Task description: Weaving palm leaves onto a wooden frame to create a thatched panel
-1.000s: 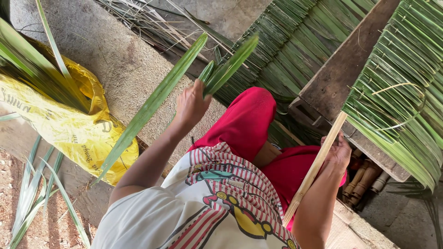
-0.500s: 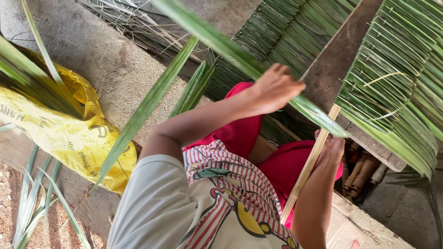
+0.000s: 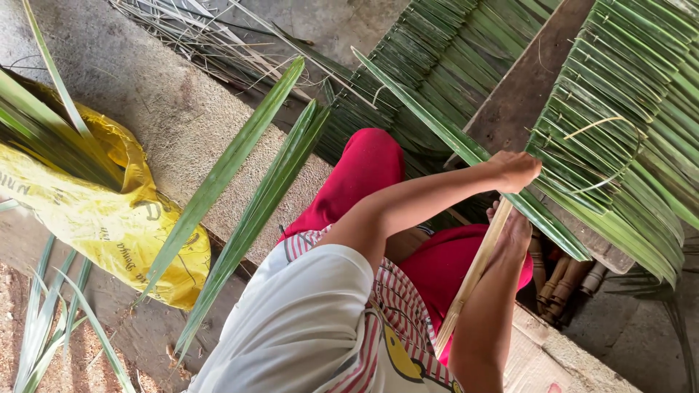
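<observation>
A yellow sack [image 3: 109, 218] lies on the concrete floor [image 3: 153, 102], well to the left of the wooden plank [image 3: 520, 94]. Long green leaves [image 3: 44, 138] stick out of its open mouth, pointing up and left. More loose leaves [image 3: 51, 327] lie on the ground below the sack.

The left hand [image 3: 513, 171] is stretched out over the red trousers [image 3: 371, 175] to the near edge of the plank. Its fingers are closed around a long green leaf [image 3: 451, 135], which runs from above the plank's left side down past the hand and ends just below the plank. The arm is almost straight, with the wrist bent slightly down.

The right hand [image 3: 513, 229] sits just below the left one, near the plank's lower edge. It is clamped on a thin pale stick [image 3: 473, 273], which slants down and left from the hand toward the striped shirt [image 3: 393, 320]. The forearm rises steeply from the bottom of the view.

A mat of stitched leaves [image 3: 626, 124] lies over the plank's right side, touching it, with a thin strip looped on top. Another mat [image 3: 437, 65] lies to the left of the plank.
</observation>
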